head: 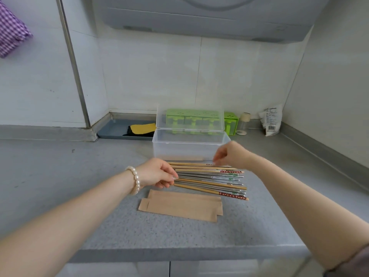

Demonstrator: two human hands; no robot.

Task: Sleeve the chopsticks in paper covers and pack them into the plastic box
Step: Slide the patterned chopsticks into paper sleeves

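Observation:
Several chopsticks (pixel 209 179), bamboo and metal, lie in a loose row on the grey counter. My left hand (pixel 157 172) rests its fingertips on their left ends. My right hand (pixel 229 153) reaches down onto the far bamboo chopsticks near their right ends, fingers curled as if pinching one. Brown paper covers (pixel 181 205) lie stacked in front of the row. Behind it stands the clear plastic box (pixel 189 145) with its lid raised; a brown sleeved piece shows through its front wall.
A green holder (pixel 231 122) stands behind the box, with a small bottle (pixel 243 123) and a white packet (pixel 270 120) to its right. A grey tray (pixel 113 129) with a yellow-black cloth sits at the back left. The counter's front edge (pixel 179 254) is near me.

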